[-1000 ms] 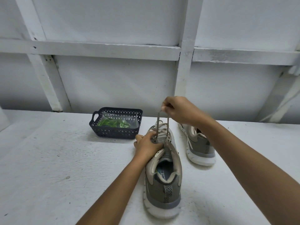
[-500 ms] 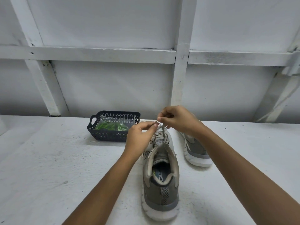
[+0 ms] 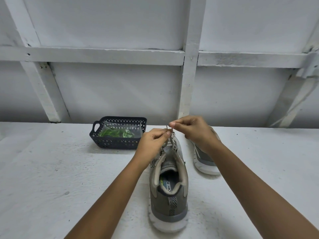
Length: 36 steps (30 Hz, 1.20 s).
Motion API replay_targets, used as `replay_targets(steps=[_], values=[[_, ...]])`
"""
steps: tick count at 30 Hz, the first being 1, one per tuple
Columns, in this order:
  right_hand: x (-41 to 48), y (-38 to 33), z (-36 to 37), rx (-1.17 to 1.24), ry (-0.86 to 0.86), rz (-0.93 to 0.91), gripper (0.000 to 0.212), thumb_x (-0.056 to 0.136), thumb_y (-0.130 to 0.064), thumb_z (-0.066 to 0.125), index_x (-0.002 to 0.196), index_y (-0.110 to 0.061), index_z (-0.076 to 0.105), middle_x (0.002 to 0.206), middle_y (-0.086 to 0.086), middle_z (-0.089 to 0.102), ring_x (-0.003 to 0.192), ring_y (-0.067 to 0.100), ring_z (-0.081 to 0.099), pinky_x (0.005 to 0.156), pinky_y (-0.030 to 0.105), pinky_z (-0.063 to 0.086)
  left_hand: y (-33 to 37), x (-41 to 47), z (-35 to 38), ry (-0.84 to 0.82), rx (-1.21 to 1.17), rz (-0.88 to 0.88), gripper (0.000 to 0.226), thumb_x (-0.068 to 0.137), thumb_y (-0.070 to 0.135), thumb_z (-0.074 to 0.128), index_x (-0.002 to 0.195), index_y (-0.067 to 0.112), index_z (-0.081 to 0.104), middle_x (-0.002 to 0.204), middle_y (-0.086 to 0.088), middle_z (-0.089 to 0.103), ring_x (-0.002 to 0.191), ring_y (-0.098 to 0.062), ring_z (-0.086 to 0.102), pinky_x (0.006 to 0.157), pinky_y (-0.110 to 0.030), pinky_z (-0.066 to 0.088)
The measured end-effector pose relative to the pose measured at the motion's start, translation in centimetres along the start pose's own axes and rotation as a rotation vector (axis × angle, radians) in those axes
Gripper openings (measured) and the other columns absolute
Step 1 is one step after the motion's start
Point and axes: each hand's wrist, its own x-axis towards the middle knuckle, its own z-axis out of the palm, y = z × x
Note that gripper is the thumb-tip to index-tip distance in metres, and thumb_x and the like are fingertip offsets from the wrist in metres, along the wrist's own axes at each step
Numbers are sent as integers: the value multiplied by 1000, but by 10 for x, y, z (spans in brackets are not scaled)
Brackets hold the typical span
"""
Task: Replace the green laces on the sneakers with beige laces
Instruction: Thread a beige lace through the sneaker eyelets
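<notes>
The near sneaker stands on the white table with its heel toward the person, so the eyelets lie open to both hands. Over its far part the two hands are close together, almost touching. The left hand pinches the beige lace just above the upper eyelets, and the right hand pinches the lace ends a little higher. In my judgement this holds the lace tight while a knot is started or the ends are made even. The second sneaker lies just to the right, partly behind the right wrist; whether it is laced I cannot tell. The green laces rest in a clear bag inside the dark basket, far left and well apart from the shoes, put out of the way as it seems.
</notes>
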Motion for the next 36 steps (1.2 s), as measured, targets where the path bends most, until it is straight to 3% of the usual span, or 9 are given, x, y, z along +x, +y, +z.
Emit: replay_targets(steps=[6,9,14,17,20,25,29,33,36], values=[[1,6,3,-3,-5,-6,17,87,-12,66,98,0,72,50,-18,60,48,-11,52,49,3,36,0,2,2,-64,5,-18,9,88,18,64,87,15,73,96,-25,66,79,-16,55,69,-19,44],[2,17,2,-16,1,7,24,94,-20,55,110,-10,70,79,-20,61,61,-16,54,55,4,38,-1,1,2,-49,-22,-24,13,89,17,63,82,22,72,90,-14,68,80,-18,56,74,-22,44],[0,46,3,-237,-116,32,28,94,-15,56,121,-17,64,68,-10,53,48,-10,46,53,5,34,-5,-1,1,3,-10,23,12,89,14,62,88,19,73,102,-5,67,96,-11,62,82,-14,47],[-2,46,16,-366,-217,-63,14,91,-23,61,87,-22,75,54,-10,42,46,0,39,52,16,30,-7,-2,3,23,25,29,13,88,11,63,96,6,72,101,-5,58,94,-8,56,80,-5,43],[1,44,22,-368,-186,-103,51,91,-16,60,43,-32,53,44,-15,46,45,-2,43,51,16,27,-8,-4,3,51,49,25,17,87,13,64,98,4,73,105,-3,55,97,-7,54,86,-7,41],[-1,47,24,-362,-173,-69,21,94,-17,53,88,-12,73,55,-8,51,56,-3,44,57,18,32,-15,-13,4,137,155,47,24,88,18,64,107,6,71,113,-3,56,100,-3,53,81,4,34],[-1,46,23,-448,-252,-32,30,96,-26,51,94,-4,71,77,18,64,72,12,49,67,30,40,-15,-18,7,163,190,49,25,89,19,63,110,9,71,110,-4,59,102,-7,55,82,1,36],[-5,39,19,-420,-316,-53,22,94,-14,53,108,-16,70,76,3,57,68,8,46,63,18,36,-6,-10,3,165,145,0,26,88,21,64,110,9,71,108,0,52,100,-8,53,77,2,37],[-7,36,19,-372,-293,-95,11,92,-16,59,90,-15,70,64,-4,45,57,3,38,59,19,32,0,-7,2,129,123,-11,27,87,19,65,110,5,70,106,3,49,99,-6,51,73,0,41]])
